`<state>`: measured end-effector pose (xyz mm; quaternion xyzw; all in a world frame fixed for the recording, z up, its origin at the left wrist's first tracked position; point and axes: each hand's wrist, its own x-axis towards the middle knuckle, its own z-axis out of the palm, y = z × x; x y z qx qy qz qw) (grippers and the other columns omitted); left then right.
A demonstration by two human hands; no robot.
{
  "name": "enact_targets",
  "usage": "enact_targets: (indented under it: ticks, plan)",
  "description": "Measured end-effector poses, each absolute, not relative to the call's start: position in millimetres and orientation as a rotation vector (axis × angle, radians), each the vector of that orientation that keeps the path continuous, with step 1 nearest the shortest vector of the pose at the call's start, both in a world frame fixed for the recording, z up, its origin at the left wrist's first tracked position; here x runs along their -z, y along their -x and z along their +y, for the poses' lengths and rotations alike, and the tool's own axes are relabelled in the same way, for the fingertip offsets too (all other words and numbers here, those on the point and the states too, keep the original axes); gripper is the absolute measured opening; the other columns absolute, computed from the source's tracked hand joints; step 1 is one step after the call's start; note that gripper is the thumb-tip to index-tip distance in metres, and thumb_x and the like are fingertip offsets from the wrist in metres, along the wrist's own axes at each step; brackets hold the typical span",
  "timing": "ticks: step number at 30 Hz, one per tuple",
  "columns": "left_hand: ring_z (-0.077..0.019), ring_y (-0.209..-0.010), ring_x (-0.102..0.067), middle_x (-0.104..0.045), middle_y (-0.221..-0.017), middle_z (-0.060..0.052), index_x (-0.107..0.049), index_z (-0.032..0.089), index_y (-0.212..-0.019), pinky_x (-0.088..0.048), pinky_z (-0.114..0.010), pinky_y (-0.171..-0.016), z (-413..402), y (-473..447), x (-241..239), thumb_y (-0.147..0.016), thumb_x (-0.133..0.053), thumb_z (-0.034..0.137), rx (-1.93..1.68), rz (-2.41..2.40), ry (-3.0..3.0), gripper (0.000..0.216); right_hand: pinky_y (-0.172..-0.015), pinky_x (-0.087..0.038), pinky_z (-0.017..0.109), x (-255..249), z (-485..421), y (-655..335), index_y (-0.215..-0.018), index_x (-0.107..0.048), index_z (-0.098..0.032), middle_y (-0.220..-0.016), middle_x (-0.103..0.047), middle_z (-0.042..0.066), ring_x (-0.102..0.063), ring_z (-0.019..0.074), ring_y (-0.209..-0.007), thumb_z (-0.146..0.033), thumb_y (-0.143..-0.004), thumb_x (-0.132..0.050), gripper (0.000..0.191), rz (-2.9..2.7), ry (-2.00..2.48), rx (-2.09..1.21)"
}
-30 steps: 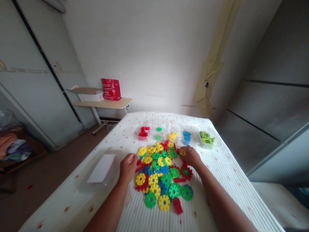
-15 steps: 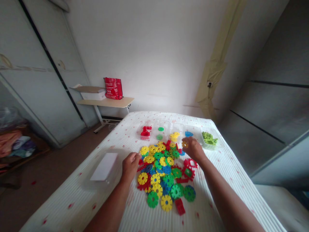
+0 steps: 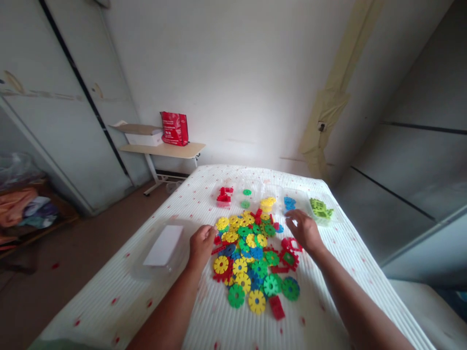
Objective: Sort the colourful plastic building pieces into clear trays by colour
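Observation:
A pile of flat plastic snowflake discs [image 3: 251,257] in yellow, green, blue and red lies on the white dotted bedsheet [image 3: 343,253]. My left hand [image 3: 202,244] rests at the pile's left edge with its fingers curled; what is in them is hidden. My right hand [image 3: 304,229] hovers at the pile's far right corner, fingers spread and holding nothing. Behind the pile stands a row of clear trays sorted by colour: red pieces [image 3: 224,194], green discs [image 3: 246,193], yellow discs [image 3: 268,202], blue discs [image 3: 289,201] and lime-green pieces [image 3: 319,209].
A clear lid with a white sheet [image 3: 164,245] lies left of my left hand. Beyond the bed a small side table [image 3: 171,149] carries a red bag [image 3: 175,128] and a box [image 3: 142,134]. Grey wardrobe doors line both sides; clothes [image 3: 20,209] lie at the far left.
My right hand carried a yellow disc from the pile toward the trays; now it is open and the disc is gone from it. My left hand barely moved.

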<state>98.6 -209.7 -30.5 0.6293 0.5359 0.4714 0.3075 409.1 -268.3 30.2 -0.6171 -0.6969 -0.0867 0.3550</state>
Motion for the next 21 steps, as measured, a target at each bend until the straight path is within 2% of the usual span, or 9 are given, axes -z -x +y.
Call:
enact_targets:
  ticks: [5, 8, 14, 21]
  plan:
    - [-0.0149, -0.064, -0.058, -0.063, -0.063, -0.001, -0.060, 0.017, -0.068, -0.042, -0.021, -0.060, -208.9, -98.1, 32.3, -0.078, -0.047, 0.044, -1.257, 1.424, -1.667, 0.032, -0.065, -0.050, 0.028, -0.3, -304.8, -432.0, -0.080, -0.065, -0.018, -0.080, -0.069, 0.007, -0.065, 0.0183, -0.071, -0.028, -0.080, -0.042, 0.025, -1.646, 1.660, 0.069]
    - [-0.0152, -0.064, -0.058, -0.064, -0.064, -0.001, -0.062, 0.016, -0.069, -0.042, -0.022, -0.060, -209.4, -98.0, 32.3, -0.076, -0.048, 0.042, -1.271, 1.426, -1.655, 0.030, -0.062, -0.051, 0.027, 0.6, -310.8, -431.2, -0.086, -0.065, -0.019, -0.085, -0.068, 0.007, -0.063, 0.0158, -0.065, -0.029, -0.081, -0.043, 0.025, -1.665, 1.645, -0.051]
    - [-0.0145, -0.063, -0.057, -0.063, -0.063, -0.001, -0.058, 0.017, -0.066, -0.042, -0.021, -0.059, -211.3, -99.2, 30.5, -0.077, -0.048, 0.041, -1.280, 1.411, -1.640, 0.029, -0.072, -0.050, 0.027, -6.8, -311.4, -414.6, -0.095, -0.066, -0.022, -0.097, -0.065, 0.007, -0.064, 0.0170, -0.083, -0.030, -0.084, -0.045, 0.025, -1.912, 1.521, -0.202]
    - [-0.0122, -0.059, -0.053, -0.056, -0.057, 0.002, -0.052, 0.017, -0.061, -0.039, -0.019, -0.055, -212.9, -100.5, 27.1, -0.077, -0.049, 0.041, -1.290, 1.375, -1.607, 0.028, -0.069, -0.050, 0.027, -2.8, -312.3, -409.6, -0.099, -0.065, -0.022, -0.093, -0.066, 0.007, -0.064, 0.0172, -0.079, -0.035, -0.086, -0.041, 0.030, -2.047, 1.626, -0.208]
